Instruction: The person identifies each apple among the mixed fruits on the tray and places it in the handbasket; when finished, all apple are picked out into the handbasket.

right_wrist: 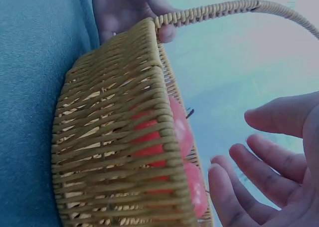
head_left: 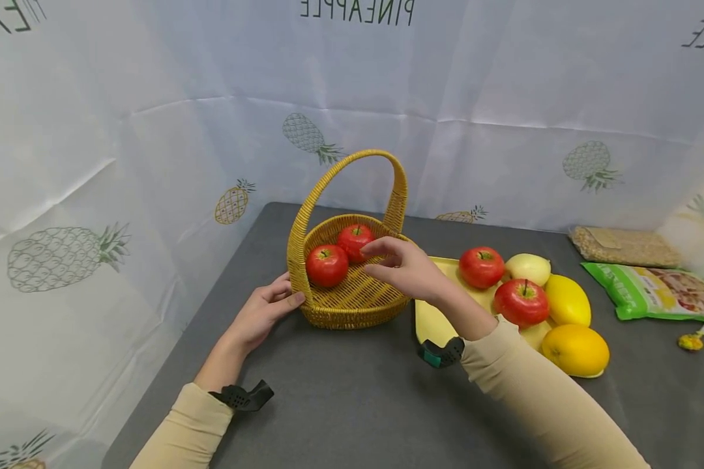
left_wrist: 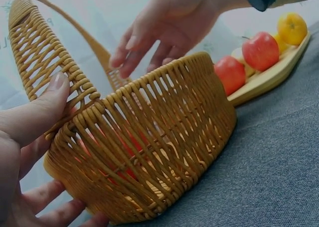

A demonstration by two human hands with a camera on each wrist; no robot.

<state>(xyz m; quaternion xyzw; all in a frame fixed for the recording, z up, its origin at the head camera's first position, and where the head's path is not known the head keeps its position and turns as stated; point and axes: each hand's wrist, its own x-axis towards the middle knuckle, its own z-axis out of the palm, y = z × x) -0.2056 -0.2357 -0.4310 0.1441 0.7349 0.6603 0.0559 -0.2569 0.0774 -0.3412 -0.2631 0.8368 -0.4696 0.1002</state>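
A yellow wicker basket [head_left: 352, 316] with a tall arched handle stands on the dark table, and two red apples lie inside it, one nearer [head_left: 326, 266] and one farther back [head_left: 351, 238]. My left hand [head_left: 265, 314] grips the basket's left end, its thumb on the foot of the handle and its fingers spread along the outer wall. Above the basket's right half hovers my right hand [head_left: 407, 266], holding nothing, with loosely bent fingers apart from each other. The right wrist view shows that hand [right_wrist: 279, 172] beside the rim, close to the apples.
Right of the basket a yellow tray [head_left: 431, 326] bears two red apples [head_left: 521, 303], a pale onion-like item [head_left: 528, 269] and two yellow fruits [head_left: 575, 350]. Farther right lie a clear bag of grains [head_left: 622, 247], a green packet [head_left: 651, 290] and a small dried flower [head_left: 690, 342].
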